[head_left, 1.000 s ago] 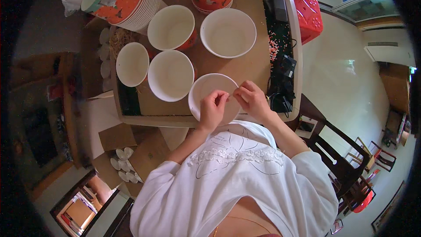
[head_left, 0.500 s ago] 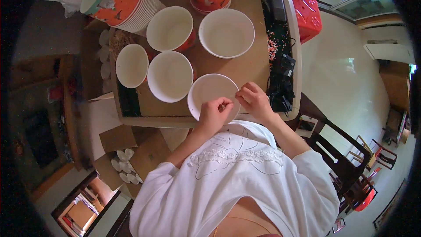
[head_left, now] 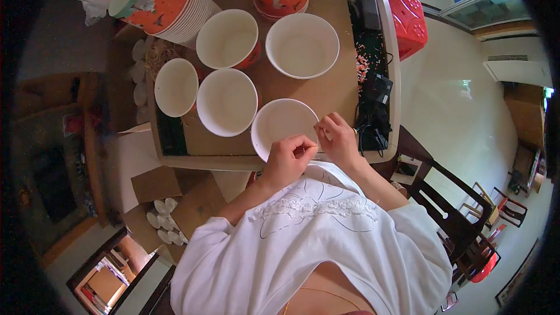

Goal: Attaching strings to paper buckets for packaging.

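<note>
Currently, the bare left hand (head_left: 286, 158) is curled and the bare right hand (head_left: 340, 144) is bunched at its fingertips; what is pinched cannot be told; partly hidden by the left, an open round white tub (head_left: 284, 121) is set on flat brown cardboard (head_left: 326, 96)

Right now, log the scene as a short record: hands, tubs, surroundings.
left hand: fingers curled, across the near side of the nearest paper tub
right hand: fingertips bunched, by that tub's right rim
anything held: too small to tell
other open tubs: four, left and beyond
orange-printed tub stack: upper left
right side: black power adapter, scattered pink-and-white pellets
</note>
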Tool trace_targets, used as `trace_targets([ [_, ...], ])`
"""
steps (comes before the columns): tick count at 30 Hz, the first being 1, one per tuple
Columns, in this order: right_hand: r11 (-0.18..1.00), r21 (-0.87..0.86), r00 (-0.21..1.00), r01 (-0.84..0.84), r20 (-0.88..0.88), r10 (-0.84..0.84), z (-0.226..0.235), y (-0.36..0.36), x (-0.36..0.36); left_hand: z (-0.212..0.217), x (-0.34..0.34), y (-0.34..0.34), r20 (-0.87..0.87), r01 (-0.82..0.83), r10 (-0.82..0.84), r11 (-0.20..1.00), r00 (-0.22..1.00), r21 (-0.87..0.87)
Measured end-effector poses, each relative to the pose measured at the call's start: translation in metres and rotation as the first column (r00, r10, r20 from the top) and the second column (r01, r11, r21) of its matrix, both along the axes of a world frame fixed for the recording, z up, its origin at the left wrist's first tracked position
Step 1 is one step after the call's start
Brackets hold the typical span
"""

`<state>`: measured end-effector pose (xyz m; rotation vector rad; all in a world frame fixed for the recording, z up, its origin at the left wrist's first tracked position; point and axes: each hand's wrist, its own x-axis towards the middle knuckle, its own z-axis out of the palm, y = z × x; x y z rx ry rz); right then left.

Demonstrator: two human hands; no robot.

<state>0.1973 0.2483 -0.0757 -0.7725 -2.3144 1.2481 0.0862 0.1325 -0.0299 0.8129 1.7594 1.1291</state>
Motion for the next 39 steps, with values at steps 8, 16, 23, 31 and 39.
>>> trace_targets([
  [8,0.998,-0.057,0.996,0.014,0.092,-0.009,-0.011,0.002,0.003,0.016,-0.001,-0.003,0.192,0.133,-0.134,0.991,0.972,0.018],
  [16,0.982,-0.184,0.972,0.042,0.235,0.003,-0.011,0.008,0.002,0.028,0.000,0.000,0.178,0.159,-0.161,0.987,0.971,0.023],
  [23,0.989,-0.112,0.969,-0.095,0.217,0.118,-0.017,0.024,-0.001,0.018,-0.010,-0.007,0.423,-0.123,0.097,0.992,0.901,0.034],
  [31,0.934,0.117,0.879,-0.338,0.395,0.268,-0.013,0.062,-0.035,-0.020,-0.040,-0.036,0.193,-0.193,0.203,0.979,0.960,-0.067],
  [39,0.901,0.276,0.934,-0.334,0.227,0.277,0.010,0.067,-0.052,-0.031,-0.029,-0.047,0.540,-0.149,0.304,0.939,0.785,-0.311],
])
